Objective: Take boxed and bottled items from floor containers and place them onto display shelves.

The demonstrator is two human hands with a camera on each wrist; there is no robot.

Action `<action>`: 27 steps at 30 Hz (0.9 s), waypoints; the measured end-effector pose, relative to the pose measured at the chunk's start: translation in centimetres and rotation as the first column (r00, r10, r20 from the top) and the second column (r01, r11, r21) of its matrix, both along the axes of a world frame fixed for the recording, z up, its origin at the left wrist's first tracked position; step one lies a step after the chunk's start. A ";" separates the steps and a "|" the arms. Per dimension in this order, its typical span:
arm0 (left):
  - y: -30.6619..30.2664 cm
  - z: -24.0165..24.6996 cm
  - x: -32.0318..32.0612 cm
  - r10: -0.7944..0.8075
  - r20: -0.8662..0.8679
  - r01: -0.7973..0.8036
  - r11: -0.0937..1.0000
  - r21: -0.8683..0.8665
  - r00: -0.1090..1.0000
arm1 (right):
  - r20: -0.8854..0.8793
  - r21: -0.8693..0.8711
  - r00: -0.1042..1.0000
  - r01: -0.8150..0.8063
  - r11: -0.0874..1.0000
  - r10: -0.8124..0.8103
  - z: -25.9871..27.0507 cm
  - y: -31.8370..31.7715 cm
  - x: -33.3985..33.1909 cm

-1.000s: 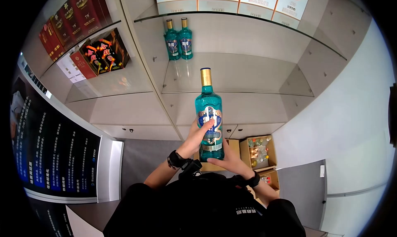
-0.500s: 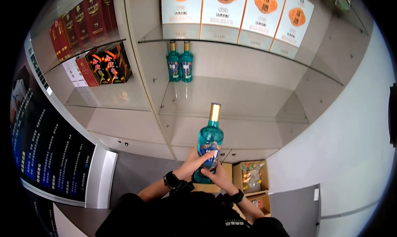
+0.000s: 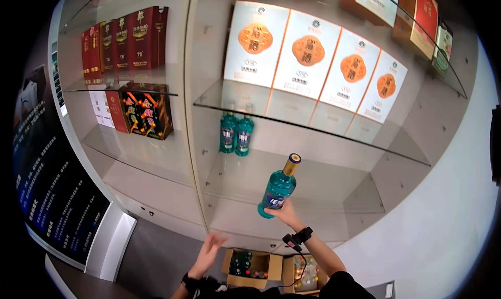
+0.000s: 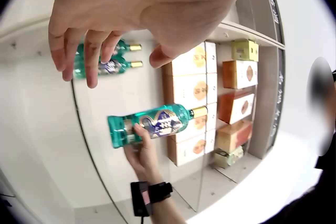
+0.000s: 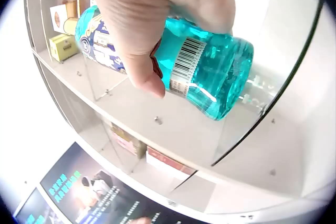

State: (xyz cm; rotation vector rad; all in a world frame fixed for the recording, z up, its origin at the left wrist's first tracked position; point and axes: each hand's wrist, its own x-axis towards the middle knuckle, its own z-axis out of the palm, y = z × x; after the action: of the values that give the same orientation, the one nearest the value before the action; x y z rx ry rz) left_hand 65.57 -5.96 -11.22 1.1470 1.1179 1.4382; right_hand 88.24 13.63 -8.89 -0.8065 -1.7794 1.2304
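Note:
A teal glass liquor bottle [image 3: 279, 188] with a gold neck and blue cap is held tilted by my right hand [image 3: 284, 213], low on its body. In the right wrist view the thumb wraps the bottle [image 5: 210, 79] beside a barcode label. My left hand [image 3: 207, 253] hangs apart from it at the lower left, fingers loosely bent and holding nothing. Two matching teal bottles [image 3: 243, 136] stand at the left end of the glass shelf [image 3: 313, 181], behind the held one. The left wrist view shows the left palm [image 4: 142, 8] with nothing in it.
A glass shelf edge [image 3: 313, 126] runs above the held bottle, carrying several white-and-orange boxes [image 3: 308, 54]. Dark red boxes [image 3: 141, 38] and black boxes [image 3: 148, 114] fill the left bay. On the floor stand cartons of bottles [image 3: 269, 267]. A white wall [image 3: 417, 220] is at right.
My left hand has let go of the bottle and dropped to the lower left. The right hand alone now carries the bottle, moved right and toward the shelf. The view has tilted up.

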 end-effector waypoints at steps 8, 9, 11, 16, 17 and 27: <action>-10.0 -6.8 -5.0 0.315 -0.063 -0.304 0.820 -0.486 0.947 | 0.000 0.040 0.990 0.137 0.990 -0.138 -4.2 9.7 -2.5; -10.3 -6.9 -5.4 0.325 -0.065 -0.314 0.815 -0.487 0.944 | -0.001 0.037 0.992 0.127 0.991 -0.127 -4.6 10.4 -2.6; -10.8 -7.0 -5.7 0.346 -0.048 -0.327 0.818 -0.474 0.937 | 0.037 0.131 0.984 0.169 0.977 -0.175 -5.6 11.5 -3.2; -10.1 -8.5 -6.1 0.271 -0.110 -0.292 0.865 -0.409 0.956 | 0.059 0.115 0.982 0.170 0.979 -0.178 -6.3 11.8 -3.9; -10.0 -8.7 -6.4 0.238 -0.115 -0.264 0.882 -0.390 0.964 | 0.040 0.119 0.984 0.170 0.978 -0.176 -6.5 11.8 -4.6; -10.9 -6.5 -7.0 0.144 -0.117 -0.182 0.869 -0.461 0.983 | 0.095 0.125 0.973 0.198 0.972 -0.210 -5.5 11.0 -5.9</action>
State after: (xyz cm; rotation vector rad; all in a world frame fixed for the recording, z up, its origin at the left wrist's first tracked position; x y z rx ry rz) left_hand 58.58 -16.87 -17.71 0.7789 1.5500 1.1560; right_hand 82.30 24.65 -14.42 -0.9785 -1.7851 0.9570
